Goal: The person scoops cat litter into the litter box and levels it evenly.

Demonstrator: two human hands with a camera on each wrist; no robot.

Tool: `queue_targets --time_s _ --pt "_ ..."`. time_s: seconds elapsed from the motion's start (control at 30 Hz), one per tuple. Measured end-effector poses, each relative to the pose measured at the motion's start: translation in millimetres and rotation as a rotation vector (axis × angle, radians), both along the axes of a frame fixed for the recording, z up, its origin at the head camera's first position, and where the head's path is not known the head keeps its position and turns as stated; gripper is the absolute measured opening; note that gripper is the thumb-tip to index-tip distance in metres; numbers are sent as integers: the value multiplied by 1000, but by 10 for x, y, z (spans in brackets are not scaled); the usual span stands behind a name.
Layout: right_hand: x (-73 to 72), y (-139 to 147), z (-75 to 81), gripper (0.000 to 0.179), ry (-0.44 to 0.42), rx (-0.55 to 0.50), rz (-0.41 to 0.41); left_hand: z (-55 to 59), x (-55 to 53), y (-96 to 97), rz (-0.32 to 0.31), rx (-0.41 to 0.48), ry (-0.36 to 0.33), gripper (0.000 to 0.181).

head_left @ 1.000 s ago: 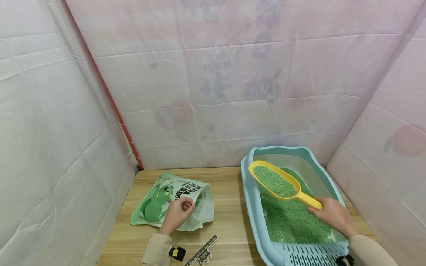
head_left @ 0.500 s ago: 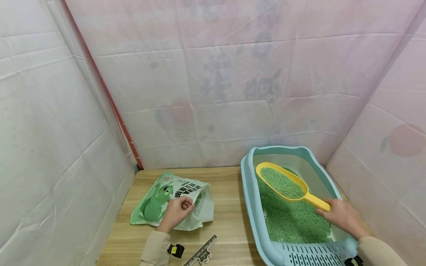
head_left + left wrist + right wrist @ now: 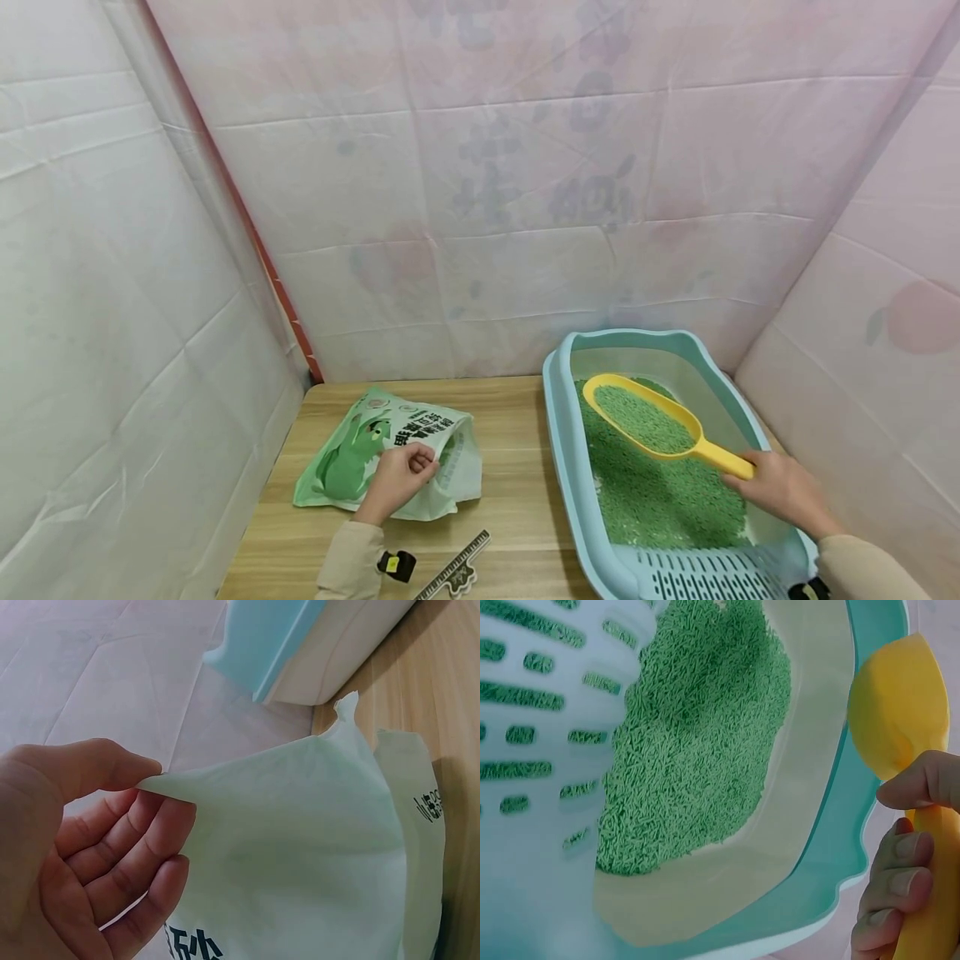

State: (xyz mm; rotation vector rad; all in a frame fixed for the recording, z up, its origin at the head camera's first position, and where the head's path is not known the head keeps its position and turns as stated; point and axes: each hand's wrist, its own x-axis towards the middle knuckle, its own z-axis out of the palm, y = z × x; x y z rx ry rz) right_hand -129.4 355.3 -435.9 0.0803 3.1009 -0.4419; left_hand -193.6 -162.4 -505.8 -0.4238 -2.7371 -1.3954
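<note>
My right hand (image 3: 783, 492) grips the handle of a yellow scoop (image 3: 716, 457), which is heaped with green pellet litter (image 3: 645, 419). The scoop hangs over a light-blue litter box (image 3: 558, 467) holding a bed of the same green litter (image 3: 697, 750). At the left, my left hand (image 3: 397, 483) pinches the top edge of a green-and-white litter bag (image 3: 348, 467) between thumb and fingers. The left wrist view shows that pinched bag edge (image 3: 285, 817) pulled taut. The bag lies on its side with its mouth facing right, toward the litter box.
A slotted light-blue grate (image 3: 701, 571) forms the near end of the litter box. On the wooden table (image 3: 517, 500) near the front lies a black-and-white ruler-like strip (image 3: 453, 567). Pale sheets hang as walls (image 3: 525, 275) behind and on both sides.
My right hand has moved the loaded scoop to the right and slightly toward me over the litter box. The left hand and the bag have stayed nearly still.
</note>
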Motion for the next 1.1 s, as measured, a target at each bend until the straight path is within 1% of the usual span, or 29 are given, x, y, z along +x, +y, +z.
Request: queue_targets --time_s 0.07,0.17,0.2,0.27,0.3,0.4,0.43,0.5,0.7,0.93,1.1 --pt "-8 35 -15 20 -2 11 7 -1 5 0 -1 10 3 5" --pt "-10 84 -42 22 -15 32 10 -8 16 -10 -20 13 53 5" --pt "-9 99 -49 24 -23 39 12 -15 20 -13 -31 14 84 6" --pt "-8 128 -64 29 -39 52 12 -16 27 -12 -36 18 105 6" --pt "-6 142 -71 30 -51 55 11 -14 30 -9 -34 19 103 8" --pt "2 169 -80 34 -92 60 6 -3 23 3 -10 16 47 8" --pt "7 173 -81 34 -102 63 5 6 21 7 4 14 12 8" --pt "18 180 -83 30 -122 72 3 12 16 10 13 6 -19 8" --pt "37 182 -92 20 -127 102 3 16 15 11 13 6 -27 4" --pt "30 139 -73 20 -124 133 18 7 19 15 11 6 -14 4" --pt "33 103 -77 19 -95 165 51 11 30 15 15 18 -22 4"
